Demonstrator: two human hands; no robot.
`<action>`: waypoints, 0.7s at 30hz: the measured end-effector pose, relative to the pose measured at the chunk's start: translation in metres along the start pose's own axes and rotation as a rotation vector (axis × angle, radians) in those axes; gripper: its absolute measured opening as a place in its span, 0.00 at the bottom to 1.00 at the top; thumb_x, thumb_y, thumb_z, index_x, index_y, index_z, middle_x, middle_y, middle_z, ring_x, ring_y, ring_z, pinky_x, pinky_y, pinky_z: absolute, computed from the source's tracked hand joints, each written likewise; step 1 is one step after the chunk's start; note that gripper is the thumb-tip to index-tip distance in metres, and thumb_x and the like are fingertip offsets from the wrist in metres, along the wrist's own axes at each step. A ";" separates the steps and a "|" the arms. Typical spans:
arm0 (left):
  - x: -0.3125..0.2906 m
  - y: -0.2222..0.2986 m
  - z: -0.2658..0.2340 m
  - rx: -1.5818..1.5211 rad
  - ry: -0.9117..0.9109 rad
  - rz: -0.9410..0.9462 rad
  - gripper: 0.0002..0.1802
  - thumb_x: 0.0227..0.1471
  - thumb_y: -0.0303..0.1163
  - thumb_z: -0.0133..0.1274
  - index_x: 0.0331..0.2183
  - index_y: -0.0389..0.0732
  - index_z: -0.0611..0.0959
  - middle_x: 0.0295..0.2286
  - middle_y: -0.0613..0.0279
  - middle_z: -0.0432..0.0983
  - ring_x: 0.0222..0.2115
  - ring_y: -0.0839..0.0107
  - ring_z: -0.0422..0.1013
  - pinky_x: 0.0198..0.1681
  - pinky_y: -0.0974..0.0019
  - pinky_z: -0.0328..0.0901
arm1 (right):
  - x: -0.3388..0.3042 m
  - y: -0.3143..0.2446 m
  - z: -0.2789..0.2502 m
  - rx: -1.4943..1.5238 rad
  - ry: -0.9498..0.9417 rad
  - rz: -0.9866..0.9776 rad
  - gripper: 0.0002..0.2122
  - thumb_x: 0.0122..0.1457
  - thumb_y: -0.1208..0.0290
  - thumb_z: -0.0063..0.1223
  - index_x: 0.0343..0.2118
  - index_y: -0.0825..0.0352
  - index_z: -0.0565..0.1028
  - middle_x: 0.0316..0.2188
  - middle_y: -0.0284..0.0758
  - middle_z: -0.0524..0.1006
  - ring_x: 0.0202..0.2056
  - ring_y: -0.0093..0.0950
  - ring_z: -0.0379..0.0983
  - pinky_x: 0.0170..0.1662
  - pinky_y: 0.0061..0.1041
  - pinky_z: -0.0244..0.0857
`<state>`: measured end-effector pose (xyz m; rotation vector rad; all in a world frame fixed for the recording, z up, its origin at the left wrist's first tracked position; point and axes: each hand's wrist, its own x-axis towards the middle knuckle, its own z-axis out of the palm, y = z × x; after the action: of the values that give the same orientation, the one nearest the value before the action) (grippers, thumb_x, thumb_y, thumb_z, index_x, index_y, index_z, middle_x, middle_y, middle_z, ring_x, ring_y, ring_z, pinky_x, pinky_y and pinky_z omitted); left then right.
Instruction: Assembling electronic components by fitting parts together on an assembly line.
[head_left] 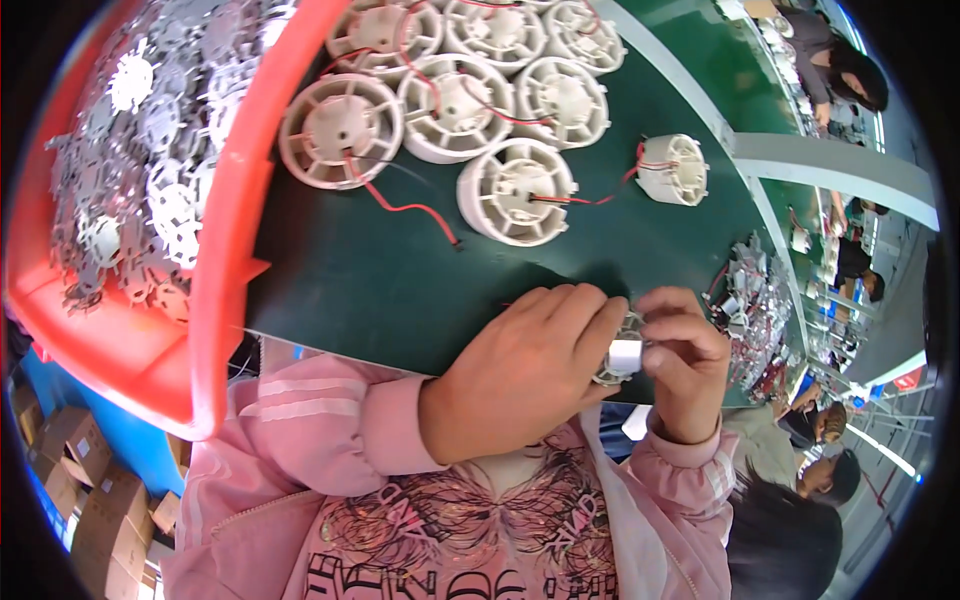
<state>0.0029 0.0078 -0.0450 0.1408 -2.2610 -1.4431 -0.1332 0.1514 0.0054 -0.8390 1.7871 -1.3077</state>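
Green table top [340, 280] lay under and ahead of the hands, with other people working far off to the right. The left hand [525, 350] was closed around a small metal part [626, 356], with its fingers hiding much of it. The right hand [690, 350] had its thumb and bent fingers pressed on the other side, so the part sat between the two hands, near the table's edge. If the fingers got loose, it could slip out and might fall off that edge. If they squeezed too hard, its thin metal could bend.

Just right of the right hand lay a heap of metal bits [755, 315]. A bump from that hand could send some sliding. Ahead of the hands sat big white round frames [515, 200] and a small white cup [675, 172]. One red wire [405, 208] lay loose ahead of the left hand, where a finger could catch it and tug a frame. Left of that hand stood a red tub [225, 230] full of flat metal pieces [135, 205].
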 end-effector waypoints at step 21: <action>0.004 -0.004 -0.002 -0.101 -0.011 -0.026 0.31 0.34 0.28 0.64 0.43 0.33 0.72 0.37 0.51 0.71 0.35 0.55 0.71 0.40 0.59 0.67 | 0.004 0.002 0.019 0.453 0.120 0.348 0.20 0.50 0.79 0.56 0.48 0.73 0.69 0.52 0.50 0.67 0.28 0.26 0.75 0.19 0.14 0.66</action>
<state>-0.0008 0.0033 -0.0462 0.1316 -2.1969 -1.5714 -0.1186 0.1398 -0.0012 -0.1951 1.5455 -1.4647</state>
